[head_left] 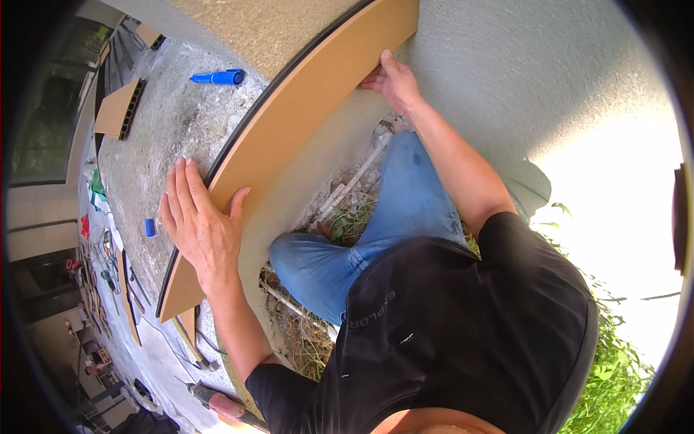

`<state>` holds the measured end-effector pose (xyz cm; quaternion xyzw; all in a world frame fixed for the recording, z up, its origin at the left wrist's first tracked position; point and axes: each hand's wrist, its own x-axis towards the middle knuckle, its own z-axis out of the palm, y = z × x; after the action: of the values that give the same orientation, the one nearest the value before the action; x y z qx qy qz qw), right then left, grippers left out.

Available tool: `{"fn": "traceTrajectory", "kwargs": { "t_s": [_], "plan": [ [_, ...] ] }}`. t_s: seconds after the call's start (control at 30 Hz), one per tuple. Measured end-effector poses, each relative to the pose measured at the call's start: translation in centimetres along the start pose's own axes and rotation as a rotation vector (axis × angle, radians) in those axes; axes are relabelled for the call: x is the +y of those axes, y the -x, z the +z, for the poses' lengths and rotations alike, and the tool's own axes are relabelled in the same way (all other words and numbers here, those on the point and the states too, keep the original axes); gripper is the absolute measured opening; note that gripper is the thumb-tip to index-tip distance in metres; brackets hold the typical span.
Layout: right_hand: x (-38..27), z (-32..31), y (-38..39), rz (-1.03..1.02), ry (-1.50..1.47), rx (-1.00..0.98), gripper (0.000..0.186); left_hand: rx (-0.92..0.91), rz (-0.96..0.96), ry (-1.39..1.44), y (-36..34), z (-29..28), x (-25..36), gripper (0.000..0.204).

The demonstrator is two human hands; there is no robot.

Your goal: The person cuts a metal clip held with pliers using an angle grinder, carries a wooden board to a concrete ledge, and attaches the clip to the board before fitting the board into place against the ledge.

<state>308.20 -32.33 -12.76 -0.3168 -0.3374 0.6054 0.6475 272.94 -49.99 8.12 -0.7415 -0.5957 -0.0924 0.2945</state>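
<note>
A long tan board [289, 108] with a dark edge lies along the side of a rough concrete ledge, bent into a curve by the lens. My left hand [206, 224] rests across its near part, thumb on the tan face and straight fingers reaching over the dark edge onto the concrete. Toward the far end, my right hand [394, 83] grips the board's lower edge, thumb against the face and fingers curled, partly hidden. On the ledge are a blue marker pen [218, 77] and, close to my left fingertips, a small blue cap [150, 227].
A short offcut [119, 108] with a hollow-cored end sits on the concrete ledge [166, 123]. A power tool [217, 400] lies near my left elbow. Pale pipes [354, 173] and weeds are by my knees; a rendered wall [528, 72] rises at the right.
</note>
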Motion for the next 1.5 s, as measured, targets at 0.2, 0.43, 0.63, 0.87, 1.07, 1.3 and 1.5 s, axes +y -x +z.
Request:
{"fn": "traceTrajectory", "kwargs": {
  "t_s": [0.2,0.43,0.63,0.87,1.07,1.3,1.5],
  "plan": [
    [-0.7,-2.1,0.4,0.062,0.13,-0.01,0.068,-0.182,0.087,0.172,-3.1,-0.5,1.3,0.088],
    [0.2,-1.8,0.3,0.007,0.072,-0.027,0.066,-0.231,0.141,0.194,-3.2,-0.7,1.1,0.087],
    [1.4,-1.3,-0.5,0.008,0.03,0.029,0.061,-0.174,0.141,0.208,-3.3,0.0,1.2,0.085],
    [3.0,-0.9,-0.2,-0.184,0.115,0.108,0.059,-0.182,0.153,0.227,-3.3,0.4,1.4,0.084],
    [1.1,-1.6,-0.3,-0.079,0.207,0.037,0.039,-0.203,0.152,0.223,-2.5,0.6,1.1,0.086],
    [-0.4,-2.4,-0.8,-0.044,0.263,-0.026,0.037,-0.23,0.146,0.246,-2.2,1.6,-0.4,0.096],
    [-0.1,-1.4,-2.3,0.0,0.156,-0.02,0.039,-0.215,0.102,0.227,-1.8,1.8,-2.3,0.098]
  ]
}}
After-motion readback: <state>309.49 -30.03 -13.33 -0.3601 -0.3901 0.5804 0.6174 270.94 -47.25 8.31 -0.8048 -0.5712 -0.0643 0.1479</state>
